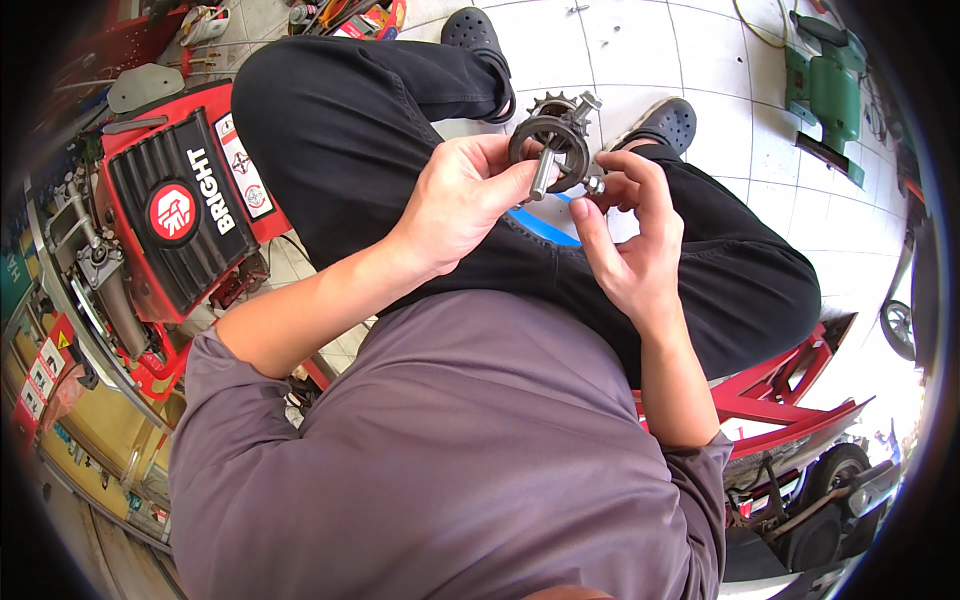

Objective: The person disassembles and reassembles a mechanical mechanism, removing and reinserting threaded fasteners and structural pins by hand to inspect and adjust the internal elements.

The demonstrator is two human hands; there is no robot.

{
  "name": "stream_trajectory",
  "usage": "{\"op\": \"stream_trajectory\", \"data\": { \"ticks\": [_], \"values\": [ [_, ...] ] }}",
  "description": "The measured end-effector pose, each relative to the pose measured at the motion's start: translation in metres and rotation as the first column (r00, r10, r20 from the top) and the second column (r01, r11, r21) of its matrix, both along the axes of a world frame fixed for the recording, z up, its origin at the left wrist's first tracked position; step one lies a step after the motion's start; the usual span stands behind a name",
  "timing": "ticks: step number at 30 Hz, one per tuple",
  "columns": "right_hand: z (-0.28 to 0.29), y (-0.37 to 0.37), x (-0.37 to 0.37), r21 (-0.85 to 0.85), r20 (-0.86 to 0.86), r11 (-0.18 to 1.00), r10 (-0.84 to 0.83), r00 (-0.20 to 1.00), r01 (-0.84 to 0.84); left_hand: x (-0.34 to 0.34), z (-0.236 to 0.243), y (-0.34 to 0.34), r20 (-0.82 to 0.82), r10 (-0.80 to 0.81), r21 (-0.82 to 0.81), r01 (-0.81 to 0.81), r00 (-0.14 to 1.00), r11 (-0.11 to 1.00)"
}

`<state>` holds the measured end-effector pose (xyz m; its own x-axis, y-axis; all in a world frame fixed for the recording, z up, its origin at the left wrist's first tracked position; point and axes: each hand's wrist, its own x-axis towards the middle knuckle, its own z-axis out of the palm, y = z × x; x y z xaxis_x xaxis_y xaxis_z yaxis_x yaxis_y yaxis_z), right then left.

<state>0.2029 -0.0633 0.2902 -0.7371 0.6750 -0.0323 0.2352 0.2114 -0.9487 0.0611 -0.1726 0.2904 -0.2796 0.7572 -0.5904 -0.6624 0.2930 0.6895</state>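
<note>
My left hand (462, 200) is closed on a dark toothed sprocket assembly (548, 140) with a round ring, held up over my lap. A shiny metal shaft (544, 172) sticks out of it toward me, beside my left thumb. At the assembly's right side is a small bolt (594, 185) with a bright end. The curled fingers and thumb of my right hand (640, 235) close around that bolt end; where exactly the fingertips touch is hard to see. Another metal end (588, 103) projects from the top of the assembly.
Below the hands, between my legs, shows something blue (545, 226). A red and black machine (170, 200) stands at left. On the tiled floor (640, 45) lie small metal bits, and a green bench grinder (828, 95) is at far right. Red metal framework (770, 395) sits by my right side.
</note>
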Motion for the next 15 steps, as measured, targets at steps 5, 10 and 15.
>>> {"op": "stream_trajectory", "data": {
  "ticks": [5, 10, 15],
  "values": [
    [-0.006, 0.007, 0.009, 0.053, 0.225, 0.990, 0.115, 0.968, -0.130, 0.001, 0.001, 0.000, 0.000, -0.004, 0.014, 0.004, 1.000, 1.000],
    [-0.006, -0.002, 0.001, 0.108, 0.027, 0.994, 0.004, 1.000, -0.007, 0.000, 0.003, -0.001, 0.042, -0.002, 0.001, 0.002, 0.999, 1.000],
    [-0.007, 0.004, 0.008, 0.275, 0.135, 0.941, 0.164, 0.977, -0.197, 0.000, 0.000, -0.002, 0.018, 0.018, 0.026, -0.019, 1.000, 0.999]
  ]
}}
